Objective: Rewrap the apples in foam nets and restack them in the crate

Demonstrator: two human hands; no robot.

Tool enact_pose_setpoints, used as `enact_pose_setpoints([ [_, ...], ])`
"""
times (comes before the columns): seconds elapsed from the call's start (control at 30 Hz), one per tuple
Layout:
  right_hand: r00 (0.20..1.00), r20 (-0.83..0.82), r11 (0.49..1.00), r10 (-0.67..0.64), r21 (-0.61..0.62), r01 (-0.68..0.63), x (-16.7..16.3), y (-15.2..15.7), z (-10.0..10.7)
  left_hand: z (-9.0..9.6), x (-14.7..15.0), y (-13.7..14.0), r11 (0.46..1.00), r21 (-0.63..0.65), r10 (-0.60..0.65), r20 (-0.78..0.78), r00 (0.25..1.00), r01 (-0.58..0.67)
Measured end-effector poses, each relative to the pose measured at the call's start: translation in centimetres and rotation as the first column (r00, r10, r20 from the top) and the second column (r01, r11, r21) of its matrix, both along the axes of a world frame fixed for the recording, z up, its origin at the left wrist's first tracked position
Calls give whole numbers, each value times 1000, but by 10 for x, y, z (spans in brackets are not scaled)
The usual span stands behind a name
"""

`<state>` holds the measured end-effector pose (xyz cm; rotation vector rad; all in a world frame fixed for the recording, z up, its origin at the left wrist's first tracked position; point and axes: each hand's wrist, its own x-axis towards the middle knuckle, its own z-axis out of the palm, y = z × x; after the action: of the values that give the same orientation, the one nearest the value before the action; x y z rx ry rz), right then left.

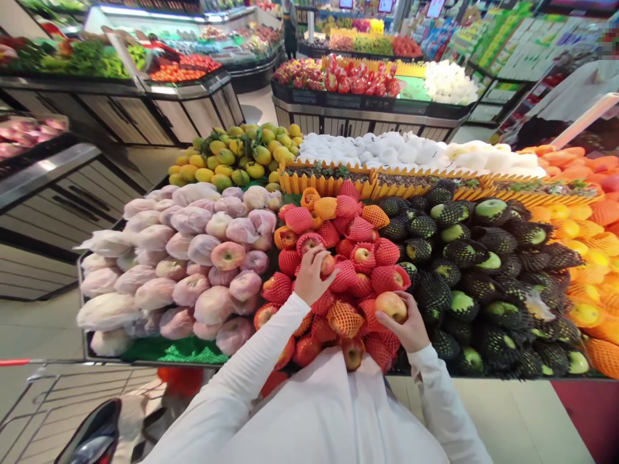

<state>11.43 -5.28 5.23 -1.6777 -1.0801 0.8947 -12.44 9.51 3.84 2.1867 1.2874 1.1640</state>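
Observation:
In the head view my right hand [411,325] is closed around a yellow-red apple [391,307], thumb below it and fingers at its far side. My left hand [312,276] reaches into the middle of the pile, its fingers curled over a smaller red apple [327,265]. Both hands are over a heap of apples in red and orange foam nets [344,320]. Just beyond my left fingers lies another netted apple [311,242]. Part of the near heap is hidden by my white sleeves and shirt.
Plastic-wrapped pinkish apples [198,251] fill the left side. Dark-netted green fruit [467,306] lies to the right, with orange fruit [592,309] beyond. A yellow picket divider [401,187] runs behind. A wire shopping cart [39,403] stands at lower left.

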Motion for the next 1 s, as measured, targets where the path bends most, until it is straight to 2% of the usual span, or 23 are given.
enact_pose_setpoints([
  [0.07,989,107,995,100,6,-101,9,-4,-3,-9,-7,-19,991,18,134,-27,991,-133],
  [0.17,952,221,975,211,17,-220,21,-5,0,-23,-16,-46,970,4,243,-127,962,-245],
  [0.23,917,316,959,245,59,-277,24,0,4,-29,-21,-60,955,-16,288,-185,940,-296],
  [0.3,880,414,935,234,151,-320,21,13,7,-35,-24,-69,922,-43,365,-227,903,-384],
  [0.33,862,456,916,222,205,-344,17,21,7,-37,-26,-71,891,-60,423,-250,871,-450],
  [0.4,796,552,852,246,268,-449,4,39,5,-41,-27,-72,795,-95,549,-304,778,-599],
  [0.47,643,670,781,372,149,-607,-10,54,-1,-42,-28,-69,677,-123,657,-342,671,-726],
  [0.53,493,750,731,441,18,-682,-21,62,-5,-39,-29,-64,573,-148,736,-340,585,-806],
  [0.57,441,776,715,451,-19,-699,-23,62,-6,-37,-29,-62,533,-165,763,-330,556,-830],
  [0.63,390,811,693,435,-26,-720,-19,60,-4,-31,-27,-59,490,-207,789,-309,532,-847],
  [0.7,393,828,676,401,23,-737,-3,55,0,-27,-23,-59,487,-244,785,-298,543,-839],
  [0.8,478,822,677,309,163,-718,32,53,4,-29,-9,-69,533,-265,761,-264,593,-803],
  [0.83,509,817,692,269,204,-693,44,54,3,-32,-2,-76,555,-274,752,-238,614,-786],
  [0.9,553,812,755,187,241,-610,63,58,-3,-39,15,-94,588,-292,742,-177,647,-754],
  [1.0,562,802,838,204,154,-524,77,66,-19,-50,44,-125,639,-289,717,-114,688,-713],
])
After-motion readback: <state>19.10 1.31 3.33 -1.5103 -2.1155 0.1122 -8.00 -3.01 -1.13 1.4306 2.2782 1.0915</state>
